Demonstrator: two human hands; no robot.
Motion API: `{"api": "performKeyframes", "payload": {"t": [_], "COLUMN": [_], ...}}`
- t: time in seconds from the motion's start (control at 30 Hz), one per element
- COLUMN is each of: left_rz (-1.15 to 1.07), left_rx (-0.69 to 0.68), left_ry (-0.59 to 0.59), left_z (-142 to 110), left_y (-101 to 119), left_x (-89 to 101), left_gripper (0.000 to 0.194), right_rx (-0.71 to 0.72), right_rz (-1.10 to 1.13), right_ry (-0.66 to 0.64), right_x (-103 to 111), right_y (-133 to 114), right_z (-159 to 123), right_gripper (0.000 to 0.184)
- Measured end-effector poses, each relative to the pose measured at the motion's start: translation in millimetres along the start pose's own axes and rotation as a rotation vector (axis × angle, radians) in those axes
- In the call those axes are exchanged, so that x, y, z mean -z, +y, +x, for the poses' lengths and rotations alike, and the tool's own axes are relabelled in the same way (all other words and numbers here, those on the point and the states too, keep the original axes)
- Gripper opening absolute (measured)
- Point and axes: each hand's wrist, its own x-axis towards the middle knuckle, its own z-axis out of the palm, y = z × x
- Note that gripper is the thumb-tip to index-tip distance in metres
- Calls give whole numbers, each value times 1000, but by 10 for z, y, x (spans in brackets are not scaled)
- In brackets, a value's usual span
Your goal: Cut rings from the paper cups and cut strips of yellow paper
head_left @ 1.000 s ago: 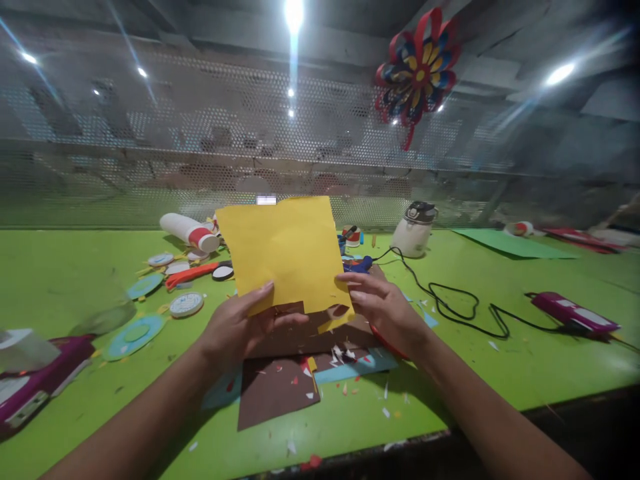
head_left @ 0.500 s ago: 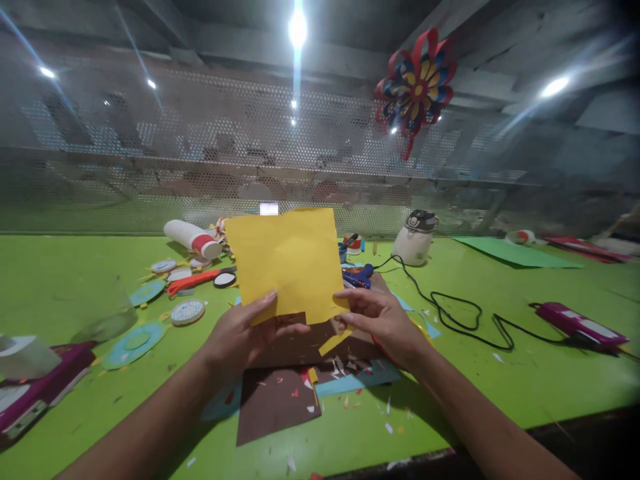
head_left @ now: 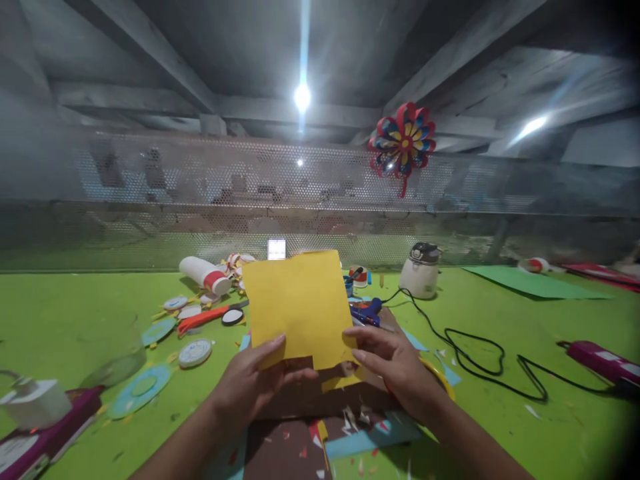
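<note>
A yellow sheet of paper point(head_left: 300, 307), with a notch cut from its lower edge, is held up facing me above the table. My left hand point(head_left: 255, 380) grips its lower left corner, thumb in front and fingers behind. My right hand point(head_left: 393, 363) is at the lower right edge, thumb and forefinger closed on the paper. Just below the sheet, near my right fingers, shows a narrow yellow paper strip point(head_left: 343, 383). Under the hands lies a brown board point(head_left: 285, 403) with paper scraps. Behind the sheet's right edge, a blue glue gun point(head_left: 370, 311) is partly hidden.
Left on the green table point(head_left: 45, 313) are a white tube point(head_left: 203, 275), an orange cutter point(head_left: 205, 320), paper discs point(head_left: 195, 353) and a clear jar point(head_left: 113, 347). To the right stand a white pot point(head_left: 420, 273), a black cable point(head_left: 465, 360) and a purple power strip point(head_left: 600, 360).
The view has tilted up, so the table and hands appear lower. The yellow strip below the sheet has shifted and shows less. Both hands keep their hold on the yellow paper.
</note>
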Motion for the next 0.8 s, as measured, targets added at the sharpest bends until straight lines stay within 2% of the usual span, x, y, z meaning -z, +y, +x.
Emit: {"api": "performKeyframes", "payload": {"t": [0.23, 0.8], "left_rz": [-21, -10], "left_rx": [44, 51], "left_ry": [10, 117], "left_z": [1, -30], "left_y": [-13, 18], "left_x": [25, -44], "left_gripper": [32, 28], "right_rx": [12, 60], "right_rz": [-41, -36], "right_ry": [57, 44], "right_x": [-6, 19], "right_y": [19, 105], "right_z": [1, 18], "right_gripper": [32, 29]}}
